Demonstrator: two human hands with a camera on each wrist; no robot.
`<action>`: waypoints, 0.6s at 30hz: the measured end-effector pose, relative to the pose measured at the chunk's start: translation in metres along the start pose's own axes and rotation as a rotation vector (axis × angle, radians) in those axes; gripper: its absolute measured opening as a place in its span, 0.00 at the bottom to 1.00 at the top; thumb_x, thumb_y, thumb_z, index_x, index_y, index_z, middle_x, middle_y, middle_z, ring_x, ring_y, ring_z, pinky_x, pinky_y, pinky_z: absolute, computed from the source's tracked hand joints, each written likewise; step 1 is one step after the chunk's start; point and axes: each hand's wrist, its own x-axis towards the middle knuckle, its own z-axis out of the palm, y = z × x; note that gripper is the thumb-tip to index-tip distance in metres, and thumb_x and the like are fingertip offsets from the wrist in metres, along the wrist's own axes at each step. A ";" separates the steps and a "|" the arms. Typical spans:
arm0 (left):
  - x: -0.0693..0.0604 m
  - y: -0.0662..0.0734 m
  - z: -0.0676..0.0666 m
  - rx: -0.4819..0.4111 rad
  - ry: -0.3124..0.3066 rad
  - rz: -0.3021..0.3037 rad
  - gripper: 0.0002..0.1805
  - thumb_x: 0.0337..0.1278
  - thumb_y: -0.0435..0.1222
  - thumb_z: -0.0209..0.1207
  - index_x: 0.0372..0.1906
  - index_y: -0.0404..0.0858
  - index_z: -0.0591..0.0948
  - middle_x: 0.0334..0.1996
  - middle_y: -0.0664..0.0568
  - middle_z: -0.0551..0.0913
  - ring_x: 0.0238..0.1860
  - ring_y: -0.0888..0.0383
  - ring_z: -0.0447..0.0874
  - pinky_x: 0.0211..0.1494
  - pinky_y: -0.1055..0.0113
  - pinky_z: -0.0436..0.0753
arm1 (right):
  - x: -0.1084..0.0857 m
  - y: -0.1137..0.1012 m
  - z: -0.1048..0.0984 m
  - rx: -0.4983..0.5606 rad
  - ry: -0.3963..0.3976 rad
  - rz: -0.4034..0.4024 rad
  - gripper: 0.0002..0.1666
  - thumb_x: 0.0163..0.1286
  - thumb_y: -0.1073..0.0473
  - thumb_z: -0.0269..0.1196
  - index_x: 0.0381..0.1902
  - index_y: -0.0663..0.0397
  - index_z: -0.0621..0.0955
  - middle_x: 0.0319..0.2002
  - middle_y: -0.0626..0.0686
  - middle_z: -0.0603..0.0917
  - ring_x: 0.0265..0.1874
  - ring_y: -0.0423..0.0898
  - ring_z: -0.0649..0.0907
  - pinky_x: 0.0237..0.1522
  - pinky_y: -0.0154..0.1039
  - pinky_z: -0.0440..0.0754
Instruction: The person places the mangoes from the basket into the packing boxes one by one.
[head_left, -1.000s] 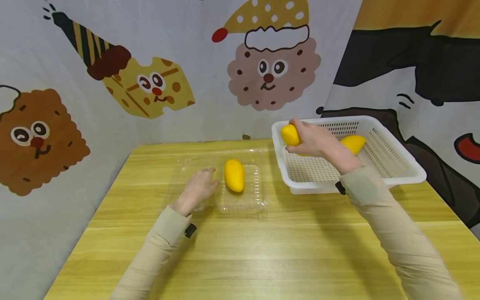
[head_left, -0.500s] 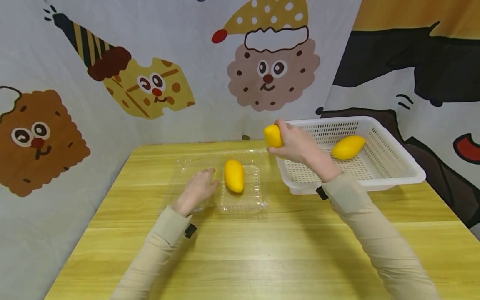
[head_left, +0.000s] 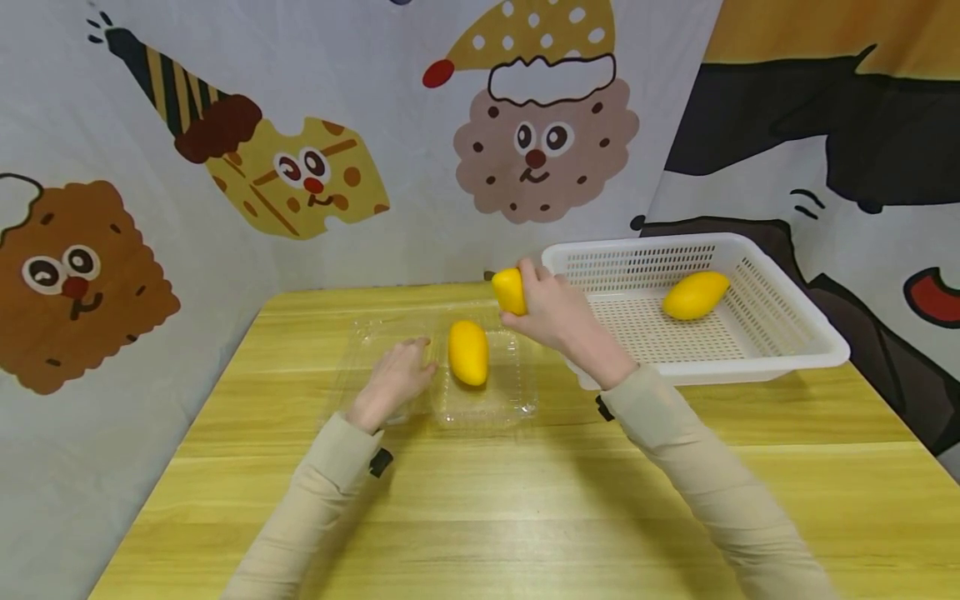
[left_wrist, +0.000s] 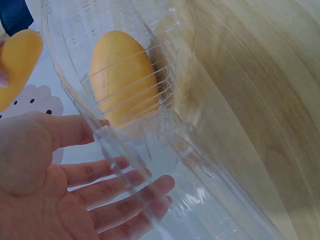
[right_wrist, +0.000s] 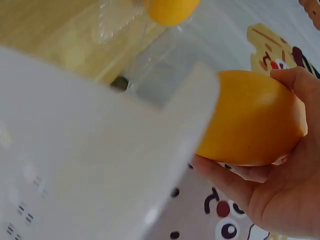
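Note:
A yellow mango point(head_left: 509, 291) is in my right hand point(head_left: 558, 312), held up over the far right part of a clear plastic clamshell box point(head_left: 504, 400). In the right wrist view, the thumb and fingers curl round this mango point(right_wrist: 252, 120). A second mango point(head_left: 468, 353) lies inside the box. My left hand point(head_left: 396, 379) is at the box's left side, over its opened lid. Seen from the left wrist, the fingers point(left_wrist: 115, 182) are spread and fairly straight, overlapping the clear plastic; firm contact is hard to tell.
On the right stands a white perforated basket point(head_left: 813, 354) with one mango point(head_left: 696, 296) in it. Its rim is close to my right forearm. Behind the wooden table point(head_left: 480, 517) hangs a cloth printed with cartoon figures point(head_left: 547, 150).
My right hand has carried its mango leftward, out from above the basket to the clamshell box. The left hand, the box and the mango in it have stayed in place.

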 end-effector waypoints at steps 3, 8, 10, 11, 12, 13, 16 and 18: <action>0.000 0.000 0.000 0.004 0.000 -0.002 0.29 0.64 0.37 0.54 0.68 0.30 0.64 0.65 0.32 0.68 0.11 0.65 0.59 0.11 0.77 0.61 | 0.001 -0.006 0.008 -0.006 -0.011 0.002 0.39 0.59 0.40 0.62 0.60 0.54 0.62 0.40 0.56 0.78 0.32 0.54 0.78 0.24 0.41 0.77; 0.000 -0.001 0.001 0.004 0.001 -0.001 0.29 0.64 0.37 0.54 0.67 0.30 0.65 0.66 0.32 0.68 0.11 0.65 0.59 0.11 0.77 0.61 | 0.003 -0.012 0.024 0.038 -0.057 0.035 0.48 0.61 0.39 0.63 0.67 0.60 0.57 0.49 0.64 0.79 0.41 0.59 0.82 0.35 0.48 0.84; 0.000 -0.001 0.001 0.001 0.000 0.000 0.29 0.65 0.37 0.54 0.67 0.30 0.65 0.66 0.32 0.68 0.11 0.65 0.59 0.11 0.77 0.61 | 0.004 -0.014 0.030 0.067 -0.074 0.060 0.52 0.61 0.38 0.62 0.70 0.63 0.53 0.54 0.68 0.77 0.45 0.61 0.82 0.40 0.50 0.85; 0.000 -0.001 0.001 0.001 0.000 0.000 0.29 0.65 0.37 0.54 0.67 0.30 0.65 0.66 0.32 0.68 0.11 0.65 0.59 0.11 0.77 0.61 | 0.005 -0.014 0.034 0.082 -0.075 0.073 0.54 0.62 0.38 0.62 0.71 0.64 0.52 0.55 0.69 0.76 0.46 0.62 0.81 0.42 0.50 0.84; 0.000 -0.001 0.001 -0.001 -0.001 0.001 0.29 0.65 0.37 0.54 0.67 0.30 0.64 0.66 0.32 0.67 0.11 0.65 0.59 0.11 0.77 0.62 | 0.005 -0.015 0.037 0.101 -0.075 0.086 0.54 0.62 0.38 0.62 0.71 0.65 0.52 0.55 0.70 0.75 0.45 0.62 0.81 0.42 0.50 0.85; 0.000 -0.002 0.001 -0.002 -0.002 0.003 0.29 0.65 0.37 0.54 0.67 0.30 0.64 0.66 0.32 0.67 0.11 0.65 0.59 0.11 0.77 0.62 | 0.005 -0.015 0.040 0.122 -0.073 0.098 0.55 0.62 0.38 0.62 0.71 0.65 0.52 0.56 0.71 0.75 0.45 0.62 0.81 0.41 0.49 0.85; 0.000 -0.002 0.000 -0.005 -0.002 0.009 0.29 0.64 0.37 0.54 0.67 0.29 0.64 0.66 0.32 0.67 0.12 0.65 0.60 0.12 0.77 0.63 | 0.006 -0.014 0.050 0.167 -0.067 0.116 0.54 0.62 0.38 0.62 0.70 0.67 0.53 0.55 0.71 0.74 0.40 0.60 0.82 0.37 0.46 0.85; 0.000 -0.002 0.000 -0.007 -0.002 0.012 0.29 0.64 0.37 0.54 0.67 0.29 0.64 0.66 0.32 0.68 0.12 0.64 0.61 0.13 0.76 0.64 | 0.007 -0.013 0.055 0.186 -0.070 0.123 0.54 0.62 0.38 0.62 0.70 0.67 0.53 0.56 0.72 0.74 0.39 0.59 0.82 0.35 0.45 0.85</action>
